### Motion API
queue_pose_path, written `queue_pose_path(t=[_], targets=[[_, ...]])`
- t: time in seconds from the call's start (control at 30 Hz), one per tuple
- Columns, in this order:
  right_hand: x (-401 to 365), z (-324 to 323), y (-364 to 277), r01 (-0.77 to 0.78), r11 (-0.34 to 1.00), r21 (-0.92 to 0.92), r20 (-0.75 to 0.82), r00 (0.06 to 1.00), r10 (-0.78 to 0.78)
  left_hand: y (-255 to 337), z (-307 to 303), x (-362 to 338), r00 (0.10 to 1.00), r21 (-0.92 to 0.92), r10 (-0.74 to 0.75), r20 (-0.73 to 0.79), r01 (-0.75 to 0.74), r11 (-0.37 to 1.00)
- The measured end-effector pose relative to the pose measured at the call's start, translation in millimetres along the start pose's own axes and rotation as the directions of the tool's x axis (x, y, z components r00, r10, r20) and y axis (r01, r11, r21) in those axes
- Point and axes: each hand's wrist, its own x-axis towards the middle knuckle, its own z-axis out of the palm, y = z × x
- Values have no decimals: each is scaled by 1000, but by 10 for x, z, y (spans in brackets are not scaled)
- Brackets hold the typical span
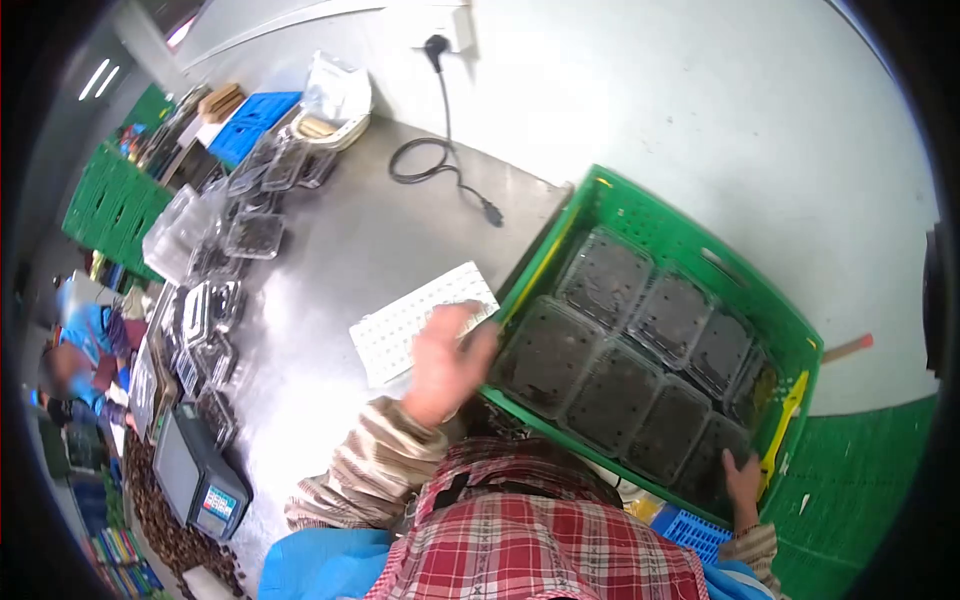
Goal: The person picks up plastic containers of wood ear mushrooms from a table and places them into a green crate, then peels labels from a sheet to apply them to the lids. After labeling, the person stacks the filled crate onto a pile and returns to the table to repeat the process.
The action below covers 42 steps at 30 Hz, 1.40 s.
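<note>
My left hand (447, 365) is over the near edge of a white sheet (385, 335) with rows of small marks, perhaps labels. It is slightly blurred, with thumb and fingers apart, and nothing shows in it. A green crate (735, 265) stands at the right, holding several clear plastic boxes (610, 395) with dark contents and lids on. Inside its near right corner, my right hand (742, 488) rests against the end box (712, 465), fingers apart. The underside of that hand is hidden.
A black power cord (447, 150) hangs from the wall socket onto the metal table (320, 260). Clear boxes (255, 235) are piled at the left, near a grey scale (200, 480) and loose brown pieces (150, 510). Another person (95, 345) is at the far left.
</note>
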Motion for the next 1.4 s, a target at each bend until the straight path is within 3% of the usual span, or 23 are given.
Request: queue_pose_path(t=[0.07,0.13,0.17,0.2,0.23,0.27,0.4,0.47,0.53,0.6,0.63,0.67,0.73,0.8,0.87,0.9,1.0,1.1,1.13,1.2,1.23,1.3,1.4], targets=[[85,49,79,154,954,-256,-420,872,-253,-763,-324,-32,931,310,-305,-200,356,882],[108,37,-322,231,946,-227,-389,869,-305,-1564,-532,-264,902,637,-236,-362,424,644],[152,120,-536,371,924,-96,-362,851,-379,-1863,-575,-351,897,634,-238,-372,433,640],[160,201,-773,492,870,43,-343,825,-449,-2040,-637,-403,733,344,-594,-331,680,648],[137,264,-1090,545,835,77,-296,812,-502,-2120,-682,-442,493,47,-856,-159,869,492],[115,322,-1435,596,795,112,-251,791,-557,-2178,-657,-488,484,38,-859,-166,874,485],[50,603,-2558,867,491,87,-170,499,-850,-2240,-477,-462,519,-190,-840,-157,819,541],[-6,762,-3018,926,364,98,-168,376,-911,-2134,-476,-346,537,-566,-843,28,703,430],[-102,924,-3444,968,220,122,-147,237,-960,-2074,-482,-280,552,-546,-832,56,715,437],[-226,1109,-3841,985,74,154,-128,94,-987,-2004,-470,-168,757,-442,-641,-127,535,720],[-307,1181,-4041,987,4,163,-99,21,-995,-1991,-527,-157,850,-187,-464,-249,428,884],[-381,1255,-4208,982,-65,180,-66,-53,-996,-1935,-577,-127,851,-183,-463,-247,428,885],[-441,1517,-4438,979,-84,185,-46,-77,-996,-1820,-642,-119,695,101,-678,-238,712,695],[-370,1830,-4504,976,-116,183,-30,-112,-993,-2266,-410,-257,559,-84,-829,32,828,555],[-257,2128,-4456,993,-8,118,-27,-5,-1000,-2092,-282,-215,526,-140,-849,41,845,517],[-189,2216,-4418,993,95,69,137,85,-987,-2110,-198,-211,515,-254,-855,60,836,486],[-223,2184,-4435,983,150,102,154,134,-979,-2182,-31,-215,475,-430,-876,86,811,397],[-212,2153,-4436,985,91,147,51,84,-995,-1977,-108,-51,707,-474,-700,-96,586,657],[-225,2099,-4465,986,100,136,37,96,-995,-1762,-281,12,720,-473,-688,-86,579,664],[-373,1924,-4576,981,-122,148,-138,-102,-985,-1330,-707,126,951,-120,-268,-157,251,961],[-471,1817,-4642,973,-170,157,-188,-139,-972,-1138,-862,169,955,-111,-258,-146,244,963],[-603,1634,-4754,959,-222,175,-207,-185,-961,-807,-1135,206,996,-5,-2,-89,2,1000],[-732,1480,-4835,919,-304,249,-219,-252,-942,-430,-1379,241,976,191,189,-108,-166,968]])
